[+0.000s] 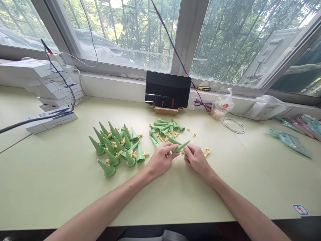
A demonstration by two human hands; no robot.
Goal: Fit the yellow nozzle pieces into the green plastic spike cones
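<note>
Between the fingers of my left hand (162, 159) is a green plastic cone spike (181, 147), its tip pointing right and up. Close beside it, my right hand (197, 158) pinches a small yellow plastic fitting (183, 151). Whether the two parts touch I cannot tell. Just beyond my hands lies a pile of green cones (164, 126) with loose yellow fittings (168, 135) among them. Left of my left hand, several green cones (110, 147) stand upright or lie down, with yellow fittings between them. A few yellow fittings (207, 152) sit right of my right hand.
A dark tablet (168, 87) and a phone (166, 101) stand at the back by the window. White boxes (50, 83) with a black cable are stacked at left. A plastic bag (222, 105), a coiled white cable (233, 125) and a teal packet (291, 143) lie right.
</note>
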